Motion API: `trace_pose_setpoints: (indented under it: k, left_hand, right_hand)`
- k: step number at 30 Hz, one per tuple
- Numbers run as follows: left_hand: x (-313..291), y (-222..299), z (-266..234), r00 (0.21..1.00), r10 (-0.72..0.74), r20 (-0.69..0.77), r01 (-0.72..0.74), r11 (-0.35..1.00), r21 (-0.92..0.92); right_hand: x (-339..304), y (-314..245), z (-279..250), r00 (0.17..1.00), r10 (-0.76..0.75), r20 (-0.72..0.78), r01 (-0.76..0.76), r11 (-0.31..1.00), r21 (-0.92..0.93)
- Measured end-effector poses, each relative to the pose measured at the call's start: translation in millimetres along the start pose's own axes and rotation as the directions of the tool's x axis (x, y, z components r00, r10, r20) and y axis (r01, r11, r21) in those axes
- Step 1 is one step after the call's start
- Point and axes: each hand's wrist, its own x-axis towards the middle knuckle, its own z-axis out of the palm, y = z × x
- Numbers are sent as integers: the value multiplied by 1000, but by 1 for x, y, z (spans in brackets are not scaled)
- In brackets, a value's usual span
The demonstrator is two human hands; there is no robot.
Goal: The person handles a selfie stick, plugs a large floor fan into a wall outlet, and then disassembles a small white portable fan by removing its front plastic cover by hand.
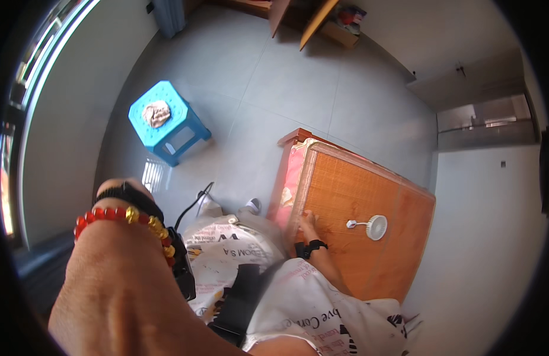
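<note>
The right hand [308, 222] lies flat, fingers spread, on the near left edge of the woven mat [357, 219] covering the bed; it looks light, stiff yet rollable, best gripped at that edge. The left hand [123, 196] is raised close; its grip cannot be told.

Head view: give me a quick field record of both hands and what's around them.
right hand: rests on the woven mat near its left edge, black strap at the wrist
left hand: raised close to the camera, fingers out of view; red bead bracelet and black band on the wrist
on the mat: small white handheld fan, lying flat, untouched
floor: blue plastic stool with a crumpled cloth on top
</note>
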Motion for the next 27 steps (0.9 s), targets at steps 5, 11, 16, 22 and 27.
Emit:
trace_pose_setpoints:
  k: [5,11,16,22,27]
  left_hand:
    - [14,-10,-5,995,-78,63,76,997,31]
    - [63,-65,-11,892,-421,162,280,798,534]
    - [101,-86,-28,669,-581,-464,490,-124,863]
    - [137,-196,-67,915,-336,-223,391,606,692]
    - [155,-288,-74,899,-438,16,306,654,692]
  right_hand:
    - [-10,-1,11,959,-243,-145,207,952,-223]
    - [9,83,14,959,-253,-125,200,921,-334]
    - [-7,102,-12,997,-25,68,11,979,206]
    - [1,117,-78,930,362,62,-347,808,476]
    - [96,157,-79,951,298,-85,-164,715,679]
